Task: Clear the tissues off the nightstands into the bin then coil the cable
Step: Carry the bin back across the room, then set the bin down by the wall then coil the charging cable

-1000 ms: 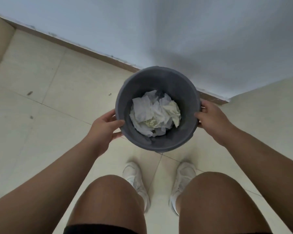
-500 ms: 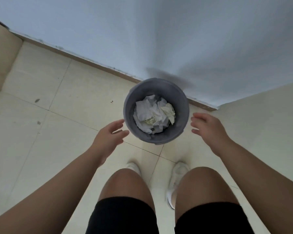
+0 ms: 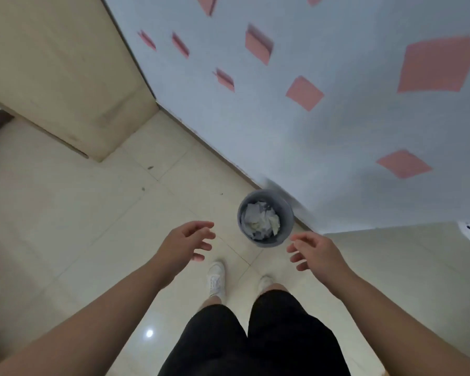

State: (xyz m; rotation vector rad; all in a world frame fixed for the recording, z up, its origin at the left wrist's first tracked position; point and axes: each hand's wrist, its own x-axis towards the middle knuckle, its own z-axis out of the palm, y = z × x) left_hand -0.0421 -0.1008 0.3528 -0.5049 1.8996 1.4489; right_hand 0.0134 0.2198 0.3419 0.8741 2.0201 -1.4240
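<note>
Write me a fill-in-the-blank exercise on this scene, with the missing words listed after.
1. The grey bin stands on the floor against the ____.
2. Inside the bin lie crumpled ____.
3. The left hand and right hand both hold ____.
4. The shoes are ____ in colour.

Missing words: wall; tissues; nothing; white

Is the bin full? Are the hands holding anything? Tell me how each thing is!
Bin: upright on the floor, by the wall.
Tissues: crumpled, inside the bin.
Left hand: open, empty.
Right hand: open, empty.
Shoes: on the feet.
</note>
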